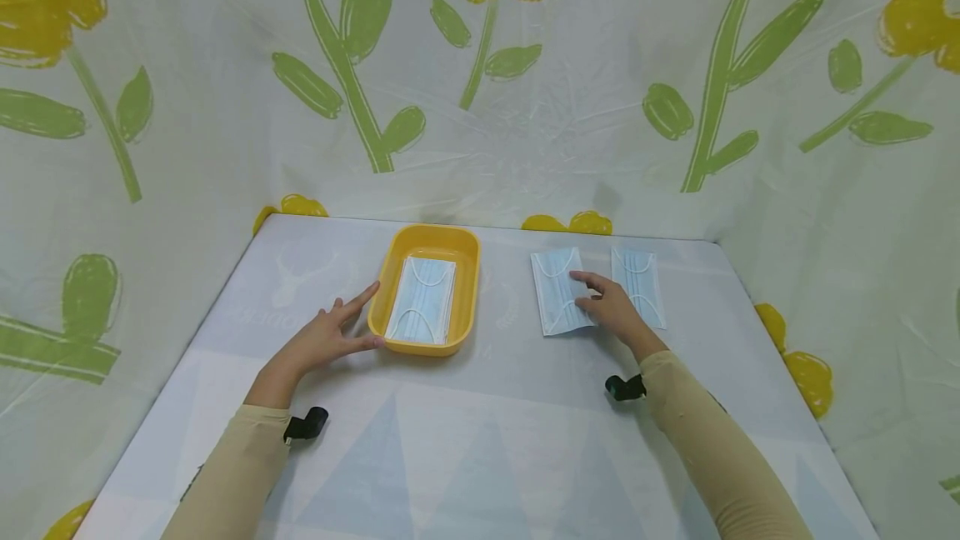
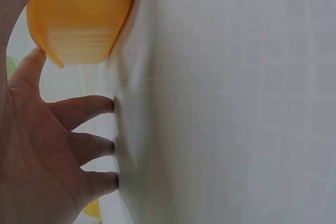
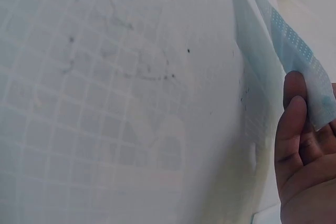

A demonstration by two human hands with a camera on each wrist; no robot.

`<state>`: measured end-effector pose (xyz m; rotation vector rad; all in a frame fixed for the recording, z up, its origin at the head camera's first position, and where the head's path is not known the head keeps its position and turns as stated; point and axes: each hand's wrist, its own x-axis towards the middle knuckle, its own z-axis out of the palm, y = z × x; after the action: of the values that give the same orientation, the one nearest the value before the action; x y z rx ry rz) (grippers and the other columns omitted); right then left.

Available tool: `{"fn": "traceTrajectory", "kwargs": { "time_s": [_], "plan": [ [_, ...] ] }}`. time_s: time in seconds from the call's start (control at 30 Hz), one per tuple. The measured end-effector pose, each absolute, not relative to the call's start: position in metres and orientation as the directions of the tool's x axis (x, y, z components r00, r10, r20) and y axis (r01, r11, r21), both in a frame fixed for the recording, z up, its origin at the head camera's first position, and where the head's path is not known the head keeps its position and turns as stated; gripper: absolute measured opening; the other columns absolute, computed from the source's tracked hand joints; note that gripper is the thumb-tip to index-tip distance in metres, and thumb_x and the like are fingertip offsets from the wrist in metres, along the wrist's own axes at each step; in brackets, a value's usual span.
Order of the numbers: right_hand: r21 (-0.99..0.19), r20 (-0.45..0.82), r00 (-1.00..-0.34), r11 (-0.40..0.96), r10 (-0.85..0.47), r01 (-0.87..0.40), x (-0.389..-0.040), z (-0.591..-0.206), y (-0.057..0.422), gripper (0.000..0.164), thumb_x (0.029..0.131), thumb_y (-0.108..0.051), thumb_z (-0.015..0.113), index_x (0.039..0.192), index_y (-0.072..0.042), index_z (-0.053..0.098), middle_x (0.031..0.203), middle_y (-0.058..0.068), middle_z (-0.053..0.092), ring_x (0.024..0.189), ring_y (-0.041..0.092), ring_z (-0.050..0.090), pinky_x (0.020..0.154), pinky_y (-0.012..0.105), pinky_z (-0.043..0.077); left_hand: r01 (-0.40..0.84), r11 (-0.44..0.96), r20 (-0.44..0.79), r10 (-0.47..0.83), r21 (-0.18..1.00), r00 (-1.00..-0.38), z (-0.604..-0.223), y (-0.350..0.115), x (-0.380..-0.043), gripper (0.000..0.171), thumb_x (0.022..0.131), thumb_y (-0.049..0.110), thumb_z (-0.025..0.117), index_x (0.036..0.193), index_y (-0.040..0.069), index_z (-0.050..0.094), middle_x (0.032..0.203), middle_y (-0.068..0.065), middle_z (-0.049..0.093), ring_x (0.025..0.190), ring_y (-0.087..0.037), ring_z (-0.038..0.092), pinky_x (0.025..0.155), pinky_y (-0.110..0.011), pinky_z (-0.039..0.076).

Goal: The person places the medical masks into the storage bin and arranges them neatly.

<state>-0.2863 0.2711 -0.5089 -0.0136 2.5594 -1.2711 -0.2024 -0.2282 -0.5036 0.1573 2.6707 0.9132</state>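
My right hand (image 1: 609,307) pinches the right edge of a light blue face mask (image 1: 557,290) with white ear loops. In the right wrist view, that mask (image 3: 296,51) hangs off the table with a shadow beside it. A second face mask (image 1: 637,273) lies flat, partly behind the right hand. To the left is a yellow tray (image 1: 472,294) with a small pile of face masks (image 1: 423,298) inside. My left hand (image 1: 326,338) spreads its fingers at the tray's left side, thumb and forefinger touching its rim. Its other fingertips (image 2: 107,104) rest on the table.
The table (image 1: 480,407) has a pale cover with faint blue triangles. A white curtain (image 1: 555,140) with yellow flowers and green leaves stands along its back and sides. Small black cameras (image 1: 306,423) are strapped at both wrists.
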Motion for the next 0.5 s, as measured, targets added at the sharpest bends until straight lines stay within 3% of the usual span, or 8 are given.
{"fn": "traceTrajectory", "kwargs": {
  "time_s": [0.5],
  "plan": [
    [-0.795,-0.249,-0.961,0.593,-0.122,0.13,-0.2841,-0.5043,0.2629,0.052,0.101,-0.017,0.061,0.151,-0.026,0.05,0.164,0.005,0.033,0.148,0.036,0.033,0.117,0.054,0.036,-0.003,0.79,-0.263,0.201,0.613,-0.944,-0.5049,-0.2284,-0.204,0.103,0.081,0.072,0.069,0.161,0.048,0.01,0.168,-0.015,0.019,0.148,-0.06,0.002,0.105,-0.086,0.008]
  ]
}}
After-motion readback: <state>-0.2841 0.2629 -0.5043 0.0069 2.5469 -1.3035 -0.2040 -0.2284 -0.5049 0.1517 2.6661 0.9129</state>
